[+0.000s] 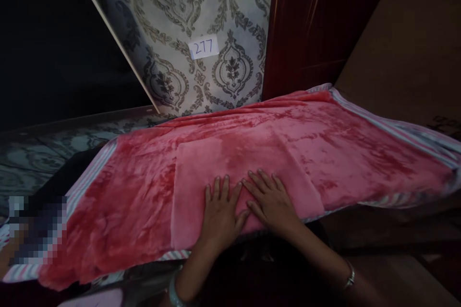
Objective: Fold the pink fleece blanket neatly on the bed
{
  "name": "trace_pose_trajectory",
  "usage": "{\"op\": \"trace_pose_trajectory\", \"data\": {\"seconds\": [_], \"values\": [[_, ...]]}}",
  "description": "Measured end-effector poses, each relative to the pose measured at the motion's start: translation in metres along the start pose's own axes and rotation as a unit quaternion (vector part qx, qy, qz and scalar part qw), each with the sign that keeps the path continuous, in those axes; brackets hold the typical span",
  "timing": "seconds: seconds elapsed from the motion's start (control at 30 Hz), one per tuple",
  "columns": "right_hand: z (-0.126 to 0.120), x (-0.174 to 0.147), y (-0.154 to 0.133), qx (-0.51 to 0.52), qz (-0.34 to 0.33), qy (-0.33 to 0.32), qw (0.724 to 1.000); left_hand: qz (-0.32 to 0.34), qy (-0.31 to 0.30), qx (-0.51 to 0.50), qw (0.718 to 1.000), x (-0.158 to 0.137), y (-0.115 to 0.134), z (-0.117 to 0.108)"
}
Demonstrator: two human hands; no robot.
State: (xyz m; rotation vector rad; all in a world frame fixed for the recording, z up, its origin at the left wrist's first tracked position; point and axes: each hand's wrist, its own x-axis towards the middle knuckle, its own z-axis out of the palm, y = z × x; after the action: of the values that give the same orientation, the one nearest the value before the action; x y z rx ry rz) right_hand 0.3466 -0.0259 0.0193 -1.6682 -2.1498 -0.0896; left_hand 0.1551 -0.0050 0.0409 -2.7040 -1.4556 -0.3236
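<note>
A plush red-pink blanket (137, 201) with a striped border is spread out in front of me. On its middle lies a smooth, lighter pink rectangular piece of plush cloth (200, 158); whether it is folded cannot be made out. My left hand (221, 213) rests palm down on this pink piece, fingers stretched and spread. Beside it my right hand (270, 199) also lies flat on the same piece, fingers apart. The two hands nearly meet at the fingertips and thumbs. Neither hand grips anything.
Behind the blanket stands a wall with patterned wallpaper (237, 19) and a paper label (203, 47) reading 277. A dark red glossy panel (298, 24) rises at back right, a large dark panel (61, 48) at left. A blurred-out patch covers something at lower left.
</note>
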Motion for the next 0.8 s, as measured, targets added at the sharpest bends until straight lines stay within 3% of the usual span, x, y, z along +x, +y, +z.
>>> {"op": "trace_pose_trajectory", "data": {"seconds": [0.17,0.33,0.47,0.6,0.8], "values": [[0.002,0.001,-0.003,0.006,0.009,0.019,1.0,-0.005,-0.003,0.0,1.0,0.001,0.002,-0.001],[-0.004,0.002,0.005,0.007,-0.005,-0.014,1.0,-0.013,-0.042,-0.016,0.999,0.001,-0.007,-0.016],[-0.01,0.0,0.037,-0.004,0.015,-0.011,1.0,-0.067,-0.054,-0.011,0.996,-0.005,-0.037,-0.03],[-0.009,-0.007,0.082,-0.012,0.1,0.045,0.994,-0.155,0.002,-0.035,0.987,-0.018,-0.076,-0.03],[-0.001,-0.017,0.125,0.105,0.184,0.113,0.971,-0.259,0.059,-0.243,0.933,-0.029,-0.115,-0.025]]}}
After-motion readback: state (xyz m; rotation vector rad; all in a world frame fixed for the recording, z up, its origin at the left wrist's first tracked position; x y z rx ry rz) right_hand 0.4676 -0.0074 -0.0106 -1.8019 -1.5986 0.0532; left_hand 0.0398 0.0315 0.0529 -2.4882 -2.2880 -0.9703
